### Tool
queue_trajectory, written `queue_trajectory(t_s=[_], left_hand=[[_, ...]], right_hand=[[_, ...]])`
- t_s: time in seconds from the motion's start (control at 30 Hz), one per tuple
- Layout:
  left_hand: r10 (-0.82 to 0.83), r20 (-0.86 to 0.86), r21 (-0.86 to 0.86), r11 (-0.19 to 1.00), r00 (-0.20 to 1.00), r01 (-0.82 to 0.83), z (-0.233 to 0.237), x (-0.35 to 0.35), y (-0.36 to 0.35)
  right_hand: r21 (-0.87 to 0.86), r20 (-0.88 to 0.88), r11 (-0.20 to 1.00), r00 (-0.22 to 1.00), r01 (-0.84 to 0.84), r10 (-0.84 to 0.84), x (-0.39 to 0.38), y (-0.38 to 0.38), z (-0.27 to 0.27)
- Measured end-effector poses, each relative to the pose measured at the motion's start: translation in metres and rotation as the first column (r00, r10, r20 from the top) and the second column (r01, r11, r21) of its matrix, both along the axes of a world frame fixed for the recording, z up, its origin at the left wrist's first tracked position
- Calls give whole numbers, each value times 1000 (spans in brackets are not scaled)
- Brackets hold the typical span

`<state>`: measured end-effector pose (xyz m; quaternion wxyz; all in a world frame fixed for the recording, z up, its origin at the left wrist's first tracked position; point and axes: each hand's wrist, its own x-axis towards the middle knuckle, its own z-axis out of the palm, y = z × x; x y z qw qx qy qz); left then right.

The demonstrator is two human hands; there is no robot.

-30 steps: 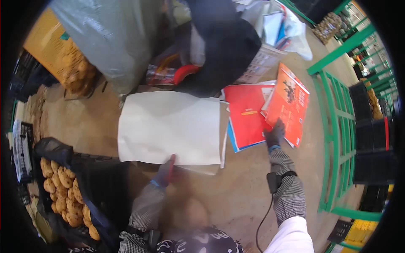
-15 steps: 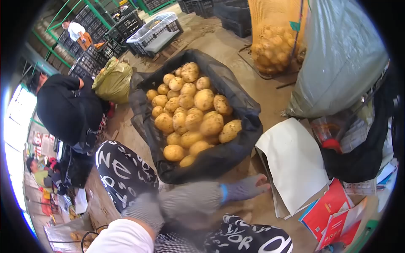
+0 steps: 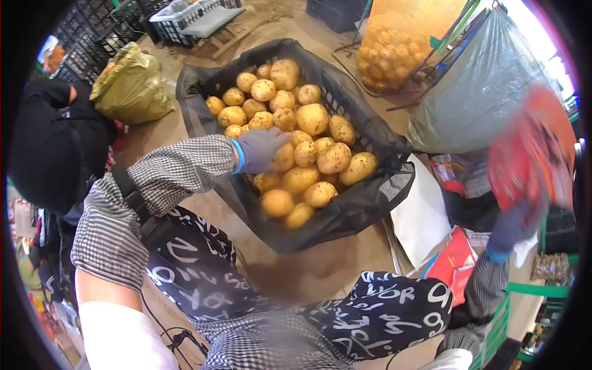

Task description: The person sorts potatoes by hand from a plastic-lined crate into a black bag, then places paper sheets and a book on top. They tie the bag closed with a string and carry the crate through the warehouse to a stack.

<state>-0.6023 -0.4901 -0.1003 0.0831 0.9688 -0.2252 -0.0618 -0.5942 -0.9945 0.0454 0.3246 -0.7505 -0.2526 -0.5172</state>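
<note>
A crate lined with black mesh cloth stands in front of my knees, full of potatoes. My left hand, in a grey glove with a blue cuff band, rests on the potatoes at the crate's near left side. Its fingers stretch over them, touching a potato; the thumb is hidden. Far off to the right, my right hand is raised and gripping a red printed sheet, blurred by motion. More red printed sheets lie below that hand.
White sheets lie right of the crate. Behind stand an orange net bag of potatoes and a grey plastic sheet. A yellow-green sack and a person in black are at left. A green frame stands near my right arm.
My left hand has moved from in front of the crate, up and left onto the potatoes. My right hand has come into view at right with a red sheet lifted. The view has shifted.
</note>
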Motion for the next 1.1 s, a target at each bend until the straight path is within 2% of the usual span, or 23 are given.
queue_trajectory(t_s=[0.03,0.1,0.13,0.2,0.27,0.3,0.37,0.43,0.47,0.53,0.6,0.63,0.7,0.73,0.8,0.83,0.9,0.93,0.97,1.0,1.03,1.1], left_hand=[[36,-99,63,998,994,-30,-2,6,1],[-10,-116,1,1000,993,10,-3,16,7],[-21,-119,-14,1000,993,20,-2,18,16],[22,-126,-200,979,992,-47,4,16,33],[37,-184,-411,905,982,-111,8,19,50],[102,-256,-401,894,961,-201,4,30,65],[318,-217,-159,921,923,-355,8,26,101],[302,68,-94,951,951,-295,7,8,139],[351,1,38,936,936,-351,25,6,142],[462,-118,314,857,879,-408,63,2,143],[371,131,-51,929,920,-367,60,0,128],[344,258,-230,930,903,-288,58,0,118],[115,429,-198,980,896,-31,46,4,76],[82,437,-121,992,896,-32,36,9,57],[7,448,25,999,894,-20,18,21,21],[-5,399,-60,998,917,32,13,22,9],[-39,275,-235,966,961,107,9,20,-13],[-46,140,-381,919,989,96,10,17,-16],[-64,-2,-512,857,998,53,22,14,-14],[-86,-126,-617,787,988,-10,35,13,-8],[-15,-139,-654,752,990,-81,44,9,-1],[-44,31,-538,841,999,54,65,5,18]], right_hand=[[-295,62,943,988,154,-142,5,43,13],[-657,7,752,998,53,-65,5,133,48],[-749,-43,661,999,-45,19,9,170,55],[-696,-270,646,948,-314,171,20,217,40],[-599,-508,590,826,-542,243,31,243,11],[-604,-544,554,804,-573,240,33,250,-10],[-608,-596,464,756,-644,269,29,254,-54],[-592,-646,377,699,-712,307,17,254,-79],[-580,-669,346,673,-738,314,11,253,-89],[-634,-647,287,696,-718,311,-3,248,-93],[-643,-642,276,699,-714,314,-21,245,-104],[-629,-628,315,703,-711,333,-29,246,-111],[-620,-611,321,698,-716,374,-35,245,-118],[-624,-594,326,703,-710,392,-35,245,-120],[-562,-633,363,669,-743,389,-30,241,-132],[-528,-658,379,648,-760,384,-27,236,-136],[-208,-788,599,495,-773,365,-21,239,-130],[-28,-834,688,397,-725,383,-19,240,-130],[210,-887,765,211,-609,412,-14,240,-135],[411,-881,799,35,-439,472,-3,244,-137],[562,-826,792,-111,-237,553,9,248,-136],[614,-788,761,-117,-208,604,18,248,-127]])
